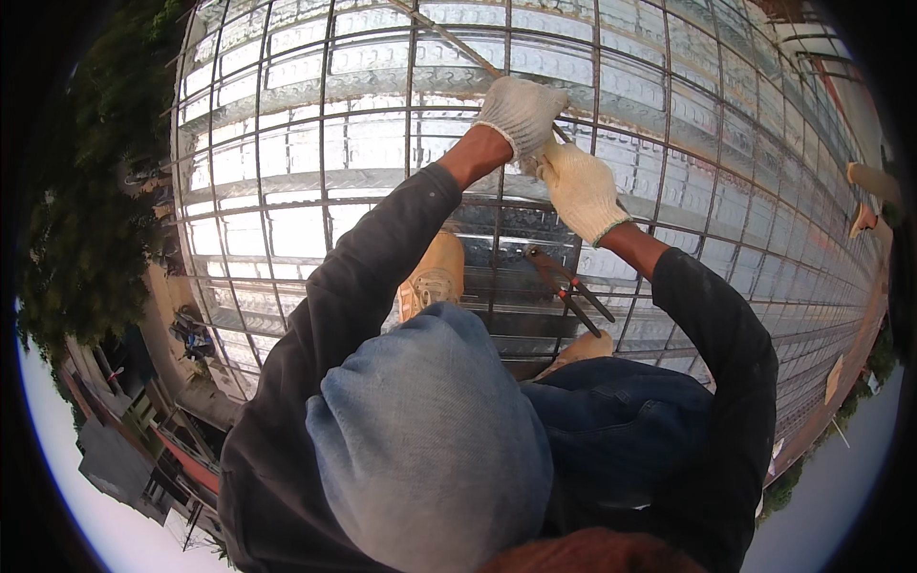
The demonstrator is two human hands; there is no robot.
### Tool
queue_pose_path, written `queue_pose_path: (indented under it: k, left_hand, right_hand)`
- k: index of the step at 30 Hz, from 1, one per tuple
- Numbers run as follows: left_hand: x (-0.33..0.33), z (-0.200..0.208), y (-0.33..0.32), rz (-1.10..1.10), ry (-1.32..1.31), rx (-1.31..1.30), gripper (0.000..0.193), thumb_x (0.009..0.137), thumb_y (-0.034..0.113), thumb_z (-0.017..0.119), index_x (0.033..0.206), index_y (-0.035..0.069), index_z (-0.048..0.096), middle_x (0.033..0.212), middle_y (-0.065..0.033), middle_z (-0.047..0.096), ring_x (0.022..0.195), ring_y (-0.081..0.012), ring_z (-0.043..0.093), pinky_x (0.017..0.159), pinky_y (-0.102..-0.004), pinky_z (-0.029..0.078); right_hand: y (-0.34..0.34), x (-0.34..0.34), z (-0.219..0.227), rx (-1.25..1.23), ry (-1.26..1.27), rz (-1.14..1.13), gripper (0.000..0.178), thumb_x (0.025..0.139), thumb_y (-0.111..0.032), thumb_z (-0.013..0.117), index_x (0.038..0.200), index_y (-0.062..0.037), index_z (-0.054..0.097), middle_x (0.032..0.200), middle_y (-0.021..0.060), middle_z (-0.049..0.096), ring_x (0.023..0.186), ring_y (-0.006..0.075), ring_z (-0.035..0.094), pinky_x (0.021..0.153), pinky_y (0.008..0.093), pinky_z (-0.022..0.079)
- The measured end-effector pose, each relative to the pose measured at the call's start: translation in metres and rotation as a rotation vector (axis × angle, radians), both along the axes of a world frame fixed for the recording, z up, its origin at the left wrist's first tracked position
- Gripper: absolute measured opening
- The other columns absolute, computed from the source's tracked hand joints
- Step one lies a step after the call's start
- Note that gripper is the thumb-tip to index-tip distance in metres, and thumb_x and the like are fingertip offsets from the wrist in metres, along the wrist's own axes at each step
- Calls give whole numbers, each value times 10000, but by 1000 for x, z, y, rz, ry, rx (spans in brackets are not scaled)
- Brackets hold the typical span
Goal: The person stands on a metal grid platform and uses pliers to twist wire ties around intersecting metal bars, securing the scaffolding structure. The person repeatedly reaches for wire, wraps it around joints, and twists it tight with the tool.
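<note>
Rebar mesh (315,143) over ribbed metal decking (382,205), spread across the whole work area. Left hand (521,113) and right hand (580,186), both gloved, closed together on a mesh crossing. Pincers (570,288) lying on bars just below, near tan boot (435,272).

Pliers (571,289) lie on the rebar mesh (315,143), below both hands (549,153)

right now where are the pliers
In the head view the pliers lie on the rebar mesh just right of centre, below the right hand and between the two tan boots, with neither hand touching them.
</note>
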State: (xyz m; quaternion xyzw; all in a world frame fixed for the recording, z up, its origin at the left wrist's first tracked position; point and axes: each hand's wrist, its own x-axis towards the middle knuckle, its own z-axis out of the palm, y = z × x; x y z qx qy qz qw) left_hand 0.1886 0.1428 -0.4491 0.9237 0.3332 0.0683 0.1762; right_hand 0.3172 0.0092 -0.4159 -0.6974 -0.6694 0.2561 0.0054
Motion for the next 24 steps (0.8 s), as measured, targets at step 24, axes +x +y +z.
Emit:
queue_pose_path:
  k: [24]
  left_hand:
    - [-27, -11, -60, 625, -693, -824, 574, 860, 59, 827, 1392, -41, 635, 1250, -206, 824, 1008, -246, 809, 879, -361, 661]
  right_hand:
    - [22, 20, 51, 179, 9, 70, 228, 1038, -281, 733, 1177, -115, 805, 1102, 113, 796, 1059, 345, 772, 925, 491, 610]
